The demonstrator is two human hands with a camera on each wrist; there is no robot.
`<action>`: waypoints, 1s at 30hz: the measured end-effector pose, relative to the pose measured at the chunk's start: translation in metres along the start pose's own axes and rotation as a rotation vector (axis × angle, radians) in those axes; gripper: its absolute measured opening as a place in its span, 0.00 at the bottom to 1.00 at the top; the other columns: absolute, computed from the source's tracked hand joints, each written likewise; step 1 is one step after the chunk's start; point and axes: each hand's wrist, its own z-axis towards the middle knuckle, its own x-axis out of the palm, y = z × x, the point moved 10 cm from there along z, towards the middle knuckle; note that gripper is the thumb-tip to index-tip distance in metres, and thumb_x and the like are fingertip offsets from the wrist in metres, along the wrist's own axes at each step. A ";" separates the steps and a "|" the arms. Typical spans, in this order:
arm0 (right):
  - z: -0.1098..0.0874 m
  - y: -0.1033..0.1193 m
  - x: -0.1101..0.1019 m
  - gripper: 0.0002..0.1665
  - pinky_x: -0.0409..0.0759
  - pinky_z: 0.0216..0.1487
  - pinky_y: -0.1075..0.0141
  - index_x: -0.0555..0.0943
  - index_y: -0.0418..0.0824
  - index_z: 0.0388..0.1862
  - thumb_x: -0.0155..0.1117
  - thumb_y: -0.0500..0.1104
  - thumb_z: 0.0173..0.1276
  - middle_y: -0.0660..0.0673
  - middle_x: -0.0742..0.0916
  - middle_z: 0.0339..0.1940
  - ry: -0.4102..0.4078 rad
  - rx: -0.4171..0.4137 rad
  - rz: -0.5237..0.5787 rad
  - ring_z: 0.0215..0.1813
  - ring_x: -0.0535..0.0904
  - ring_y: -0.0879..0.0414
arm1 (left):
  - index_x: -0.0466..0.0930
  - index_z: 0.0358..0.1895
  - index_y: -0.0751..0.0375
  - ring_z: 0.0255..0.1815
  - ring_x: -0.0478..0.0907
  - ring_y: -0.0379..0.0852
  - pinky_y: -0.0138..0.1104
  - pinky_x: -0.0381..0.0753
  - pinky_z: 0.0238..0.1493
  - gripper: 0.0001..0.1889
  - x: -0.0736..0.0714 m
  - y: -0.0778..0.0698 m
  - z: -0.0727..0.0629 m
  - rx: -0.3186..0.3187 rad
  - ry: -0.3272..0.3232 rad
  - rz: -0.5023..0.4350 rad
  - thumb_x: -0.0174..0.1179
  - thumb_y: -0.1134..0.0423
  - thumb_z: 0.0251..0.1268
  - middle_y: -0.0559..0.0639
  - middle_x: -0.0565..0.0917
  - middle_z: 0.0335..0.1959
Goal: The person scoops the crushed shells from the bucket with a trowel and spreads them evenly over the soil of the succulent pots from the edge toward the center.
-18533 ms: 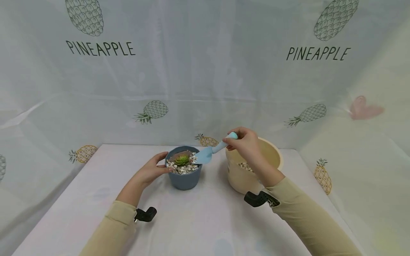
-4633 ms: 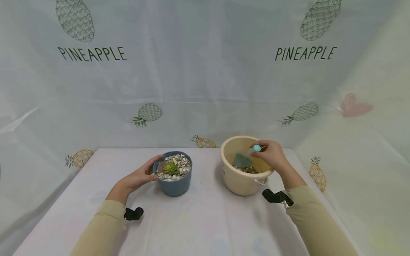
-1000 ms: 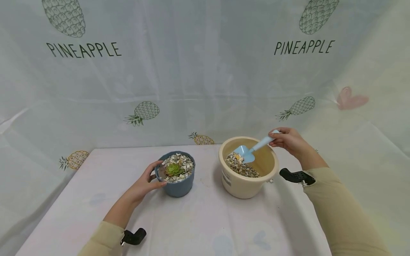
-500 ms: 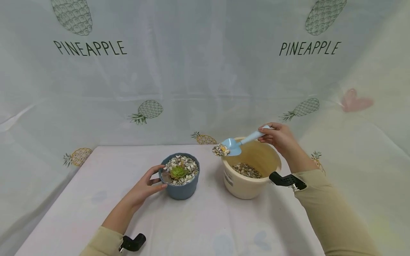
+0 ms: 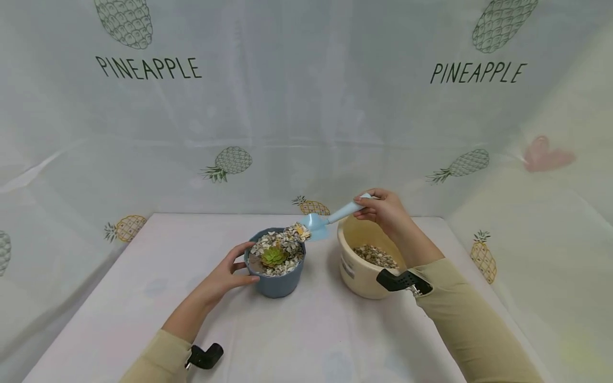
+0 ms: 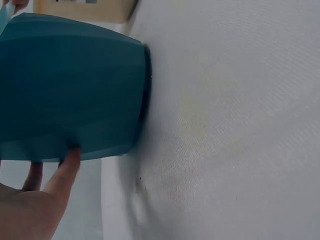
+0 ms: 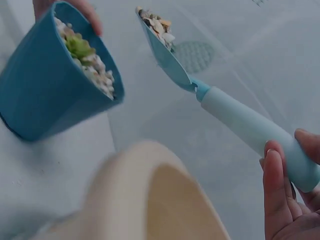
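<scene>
My left hand [image 5: 222,279] holds a blue-grey flower pot [image 5: 278,287] by its left side, thumb in front and fingers behind. Inside the pot a green succulent [image 5: 274,256] sits among pale pebbles. In the left wrist view the thumb touches the wall of the pot [image 6: 70,90]. My right hand [image 5: 387,213] grips a light blue hand trowel [image 5: 342,211] by the end of its handle. A heap of pebbles [image 7: 159,27] lies at the tip of the trowel's blade. That tip is over the pot's right rim; the right wrist view shows a raised, tilted trowel [image 7: 245,120].
A cream bucket [image 5: 361,282] stands right of the pot, under my right forearm, with more pebbles [image 5: 373,256] at its bottom. Both containers are on a white cloth-covered table [image 5: 297,340]. A pineapple-print curtain [image 5: 306,106] hangs behind.
The loaded trowel has moved left, out of the bucket and across to the pot. Since the oldest frame the pebbles around the succulent have grown in number. My left hand stays on the pot.
</scene>
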 end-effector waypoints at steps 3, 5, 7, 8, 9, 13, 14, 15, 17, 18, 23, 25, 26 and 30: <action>0.001 -0.005 0.016 0.09 0.84 0.36 0.65 0.74 0.28 0.47 0.60 0.32 0.71 0.42 0.85 0.31 0.015 0.004 0.003 0.26 0.85 0.56 | 0.51 0.77 0.46 0.73 0.48 0.69 0.59 0.66 0.60 0.49 0.002 0.000 0.006 0.011 0.019 0.001 0.72 0.65 0.56 0.57 0.37 0.78; 0.001 -0.009 0.026 0.09 0.84 0.36 0.65 0.74 0.28 0.46 0.60 0.31 0.70 0.42 0.86 0.31 0.019 0.017 0.001 0.26 0.85 0.55 | 0.50 0.77 0.44 0.74 0.42 0.71 0.62 0.62 0.62 0.50 0.004 0.000 0.010 0.021 0.037 -0.004 0.72 0.66 0.55 0.56 0.33 0.79; 0.001 -0.012 0.036 0.09 0.84 0.35 0.65 0.74 0.28 0.46 0.61 0.31 0.69 0.42 0.86 0.31 0.023 0.028 -0.009 0.25 0.85 0.55 | 0.48 0.78 0.44 0.75 0.35 0.72 0.65 0.56 0.64 0.51 0.006 0.001 0.012 0.028 0.058 -0.010 0.72 0.66 0.55 0.55 0.30 0.78; 0.001 -0.013 0.040 0.10 0.84 0.35 0.65 0.74 0.28 0.46 0.61 0.31 0.69 0.42 0.86 0.31 0.025 0.035 -0.011 0.25 0.85 0.55 | 0.48 0.78 0.44 0.75 0.33 0.73 0.66 0.52 0.65 0.52 0.007 0.001 0.013 0.032 0.066 -0.014 0.72 0.67 0.54 0.55 0.29 0.78; 0.001 -0.015 0.044 0.10 0.84 0.35 0.65 0.75 0.27 0.45 0.62 0.31 0.68 0.41 0.86 0.31 0.028 0.041 -0.013 0.25 0.85 0.55 | 0.48 0.78 0.44 0.75 0.31 0.72 0.66 0.49 0.65 0.52 0.007 0.001 0.014 0.034 0.073 -0.020 0.72 0.67 0.54 0.56 0.29 0.78; 0.002 -0.018 0.059 0.10 0.84 0.34 0.64 0.75 0.25 0.44 0.62 0.30 0.67 0.41 0.87 0.29 0.031 0.042 -0.026 0.24 0.85 0.56 | 0.47 0.78 0.45 0.75 0.30 0.72 0.67 0.42 0.66 0.52 0.008 0.003 0.017 0.029 0.084 -0.013 0.73 0.66 0.54 0.58 0.29 0.78; 0.002 -0.019 0.063 0.10 0.84 0.34 0.64 0.75 0.25 0.44 0.63 0.30 0.67 0.40 0.87 0.29 0.031 0.042 -0.031 0.24 0.85 0.56 | 0.47 0.77 0.46 0.74 0.30 0.72 0.67 0.41 0.66 0.52 0.007 0.004 0.017 0.028 0.084 -0.007 0.73 0.66 0.54 0.58 0.29 0.78; 0.002 -0.019 0.066 0.11 0.84 0.34 0.64 0.75 0.24 0.44 0.63 0.30 0.67 0.40 0.87 0.28 0.030 0.040 -0.041 0.24 0.85 0.56 | 0.48 0.77 0.46 0.74 0.30 0.72 0.67 0.42 0.66 0.52 0.007 0.005 0.017 0.023 0.082 -0.005 0.73 0.66 0.54 0.58 0.29 0.78; 0.002 -0.020 0.071 0.11 0.84 0.34 0.64 0.75 0.24 0.44 0.63 0.31 0.67 0.40 0.87 0.29 0.020 0.047 -0.061 0.24 0.85 0.56 | 0.48 0.77 0.45 0.74 0.31 0.72 0.67 0.45 0.66 0.51 0.006 0.006 0.017 0.015 0.082 0.003 0.73 0.65 0.55 0.58 0.29 0.78; 0.002 -0.022 0.073 0.12 0.84 0.35 0.63 0.75 0.25 0.45 0.64 0.31 0.67 0.40 0.87 0.29 0.012 0.054 -0.069 0.24 0.85 0.56 | 0.48 0.77 0.46 0.75 0.31 0.72 0.67 0.46 0.66 0.51 0.005 0.006 0.017 0.015 0.085 0.001 0.72 0.65 0.55 0.58 0.30 0.78; 0.004 -0.024 0.079 0.14 0.84 0.36 0.62 0.75 0.26 0.46 0.66 0.32 0.66 0.38 0.86 0.30 -0.037 0.076 -0.102 0.24 0.85 0.56 | 0.46 0.78 0.44 0.75 0.31 0.70 0.67 0.46 0.66 0.51 0.004 0.005 0.015 0.009 0.095 -0.014 0.72 0.64 0.57 0.56 0.32 0.79; 0.005 -0.024 0.081 0.15 0.84 0.37 0.61 0.75 0.26 0.46 0.67 0.33 0.65 0.38 0.86 0.31 -0.045 0.073 -0.112 0.24 0.85 0.56 | 0.45 0.79 0.43 0.75 0.30 0.71 0.68 0.44 0.65 0.52 0.004 0.004 0.014 0.011 0.096 -0.012 0.72 0.64 0.57 0.57 0.32 0.79; 0.006 -0.024 0.082 0.15 0.84 0.37 0.61 0.75 0.27 0.46 0.67 0.33 0.65 0.38 0.86 0.31 -0.047 0.073 -0.119 0.24 0.85 0.56 | 0.45 0.79 0.43 0.75 0.31 0.71 0.68 0.43 0.65 0.52 0.004 0.004 0.014 0.013 0.097 -0.011 0.71 0.64 0.57 0.57 0.32 0.79; 0.008 -0.022 0.087 0.15 0.85 0.37 0.60 0.76 0.28 0.45 0.69 0.33 0.64 0.38 0.86 0.31 -0.056 0.067 -0.146 0.24 0.85 0.55 | 0.44 0.79 0.43 0.75 0.31 0.71 0.69 0.44 0.65 0.52 0.004 0.004 0.015 0.021 0.106 -0.012 0.71 0.64 0.57 0.57 0.33 0.79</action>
